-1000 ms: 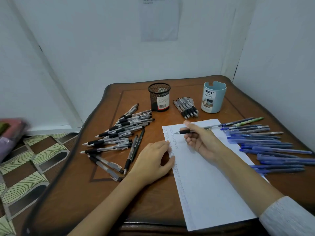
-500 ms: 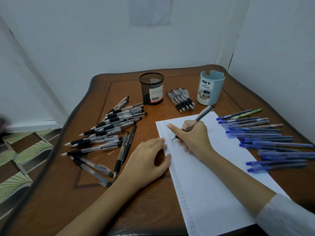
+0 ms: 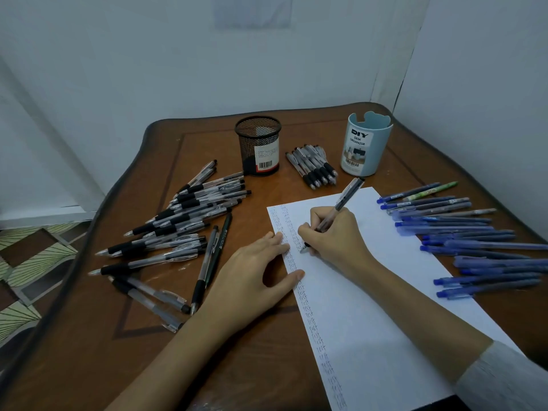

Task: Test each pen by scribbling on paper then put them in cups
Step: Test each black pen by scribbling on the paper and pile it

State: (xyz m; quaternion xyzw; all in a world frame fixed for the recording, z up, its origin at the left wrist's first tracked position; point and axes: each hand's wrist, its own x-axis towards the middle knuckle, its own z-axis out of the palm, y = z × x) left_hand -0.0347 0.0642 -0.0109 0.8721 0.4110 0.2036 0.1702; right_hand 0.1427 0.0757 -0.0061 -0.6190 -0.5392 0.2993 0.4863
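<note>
My right hand (image 3: 335, 235) grips a black-grip pen (image 3: 344, 200) in a writing hold, its tip down on the white paper (image 3: 370, 292) beside two columns of small written words. My left hand (image 3: 252, 271) lies flat, fingers and thumb pressing the paper's left edge. Several black pens (image 3: 184, 221) lie scattered left of the paper. Several blue pens (image 3: 474, 241) lie to its right. A black mesh cup (image 3: 259, 149) and a light blue cup (image 3: 366, 146) stand at the back of the table.
A small row of black pens (image 3: 314, 167) lies between the two cups. The brown wooden table (image 3: 237, 366) stands in a corner of white walls. Patterned floor tiles (image 3: 26, 262) show beyond its left edge.
My right hand turned the pen from lying sideways into a writing hold and lowered its tip onto the paper. The camera tilted down and closer. My left hand stayed on the paper's edge.
</note>
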